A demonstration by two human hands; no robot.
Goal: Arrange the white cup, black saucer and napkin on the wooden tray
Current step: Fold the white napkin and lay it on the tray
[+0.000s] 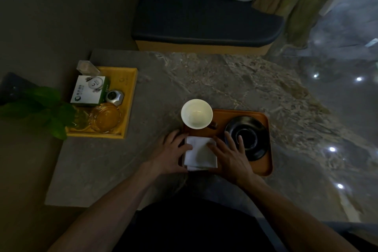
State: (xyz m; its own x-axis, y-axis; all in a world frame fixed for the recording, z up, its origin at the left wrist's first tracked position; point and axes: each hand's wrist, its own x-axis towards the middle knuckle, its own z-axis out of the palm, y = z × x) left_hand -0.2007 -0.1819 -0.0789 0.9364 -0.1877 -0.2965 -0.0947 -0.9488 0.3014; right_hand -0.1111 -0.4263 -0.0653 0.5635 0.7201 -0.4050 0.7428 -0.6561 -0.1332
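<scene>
Orange-brown wooden tray (241,113) on a stone-patterned tabletop (204,75). In it: white cup (196,114) at the far left corner, upright and empty; black saucer (248,139) at the right side, nothing on it; folded white napkin (200,153) at the near left, its near edge reaching the tray's rim.

Left hand (170,152) lies flat, fingers spread, thumb on the napkin's left edge. Right hand (230,154) also flat and spread, thumb side on the napkin's right part, fingertips over the saucer's near rim. Neither hand grips anything.

Yellow tray (131,92) well to the left holds a green-and-white box (90,91), glass ashtray (107,117), small metal lidded pot (115,97). Green leaves (41,106) overlap its near left corner.
</scene>
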